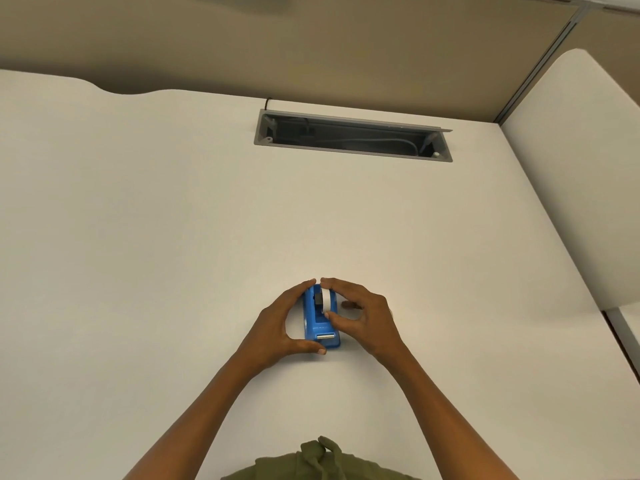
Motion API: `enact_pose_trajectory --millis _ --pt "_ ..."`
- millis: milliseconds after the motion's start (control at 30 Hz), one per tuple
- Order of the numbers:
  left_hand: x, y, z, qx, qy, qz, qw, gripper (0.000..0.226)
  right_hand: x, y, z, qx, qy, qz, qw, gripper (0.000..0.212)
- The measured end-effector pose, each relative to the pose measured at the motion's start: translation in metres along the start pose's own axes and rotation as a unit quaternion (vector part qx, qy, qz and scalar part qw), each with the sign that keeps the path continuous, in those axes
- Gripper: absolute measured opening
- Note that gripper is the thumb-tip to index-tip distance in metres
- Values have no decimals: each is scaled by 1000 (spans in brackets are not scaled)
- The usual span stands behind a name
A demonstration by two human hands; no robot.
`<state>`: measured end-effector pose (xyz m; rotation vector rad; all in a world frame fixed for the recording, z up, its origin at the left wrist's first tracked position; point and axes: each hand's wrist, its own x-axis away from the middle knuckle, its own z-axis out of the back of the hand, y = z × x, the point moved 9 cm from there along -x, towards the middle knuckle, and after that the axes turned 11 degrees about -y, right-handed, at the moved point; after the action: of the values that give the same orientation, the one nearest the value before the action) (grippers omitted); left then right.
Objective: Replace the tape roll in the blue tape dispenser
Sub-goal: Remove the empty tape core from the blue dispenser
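Observation:
A small blue tape dispenser [318, 325] stands on the white desk [173, 237], its cutter end toward me. A white tape roll [325, 300] sits upright in its cradle. My left hand [277, 327] grips the dispenser, fingers curled round its far end and thumb at the cutter end. With my right hand [363, 315] I pinch the roll, forefinger over its top and thumb against its near side.
An open grey cable tray [349, 137] with cables inside is set into the desk near the back edge. A beige partition [311, 46] stands behind the desk, and another white surface [588, 168] rises at the right.

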<state>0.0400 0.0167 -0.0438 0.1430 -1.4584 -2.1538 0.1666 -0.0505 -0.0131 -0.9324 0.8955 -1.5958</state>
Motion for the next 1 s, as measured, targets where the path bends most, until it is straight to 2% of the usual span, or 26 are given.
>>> enact_pose_trajectory --millis 433,567,633,733,1000 --pt "0 -2 0 -6 -6 12 1000 97 -7 5 9 -6 -15 -39 999 50" --pt "0 -3 1 -3 -3 17 1000 95 -10 0 10 49 -22 -35 998 48" --pt "1 -3 1 -1 1 20 1000 95 -10 -3 7 90 -36 -29 995 53" --pt "0 -4 1 -1 2 21 1000 95 -11 0 4 84 -61 -49 993 66" --pt "0 -4 -1 0 -7 20 1000 96 -19 -9 9 83 -58 -40 994 48"
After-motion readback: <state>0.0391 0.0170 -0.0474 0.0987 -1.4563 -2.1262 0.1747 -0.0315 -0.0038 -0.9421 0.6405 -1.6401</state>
